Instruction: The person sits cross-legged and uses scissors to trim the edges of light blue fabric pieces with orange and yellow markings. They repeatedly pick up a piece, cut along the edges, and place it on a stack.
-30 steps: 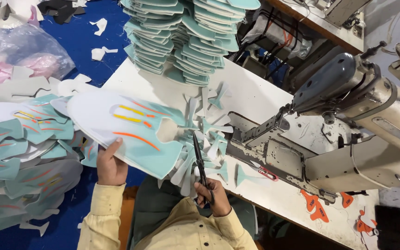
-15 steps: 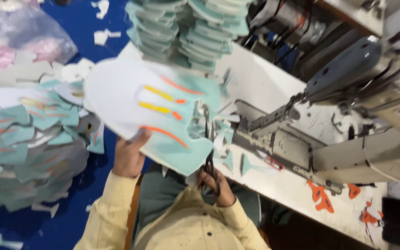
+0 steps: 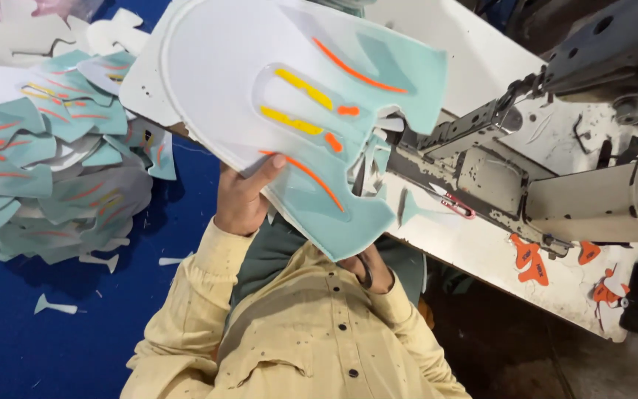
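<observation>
Lifted higher and closer than half a second ago, big flat white and mint-green shoe piece with orange and yellow stripes [image 3: 289, 111], now filling the top of the view. Held up above the lap, in front of the white worktop [image 3: 474, 81]. Left hand [image 3: 245, 196] grasping its lower edge, thumb pressed on the front near an orange stripe. Right hand [image 3: 367, 270] low behind the piece, curled around the dark scissors [image 3: 365, 272], mostly hidden. White on the round end, mint-green on the wavy end, two yellow bars in a looped outline. Grey sewing machine [image 3: 555, 170] just behind. Pile of matching mint-green cut pieces [image 3: 46, 170] on the blue floor [image 3: 53, 332].
</observation>
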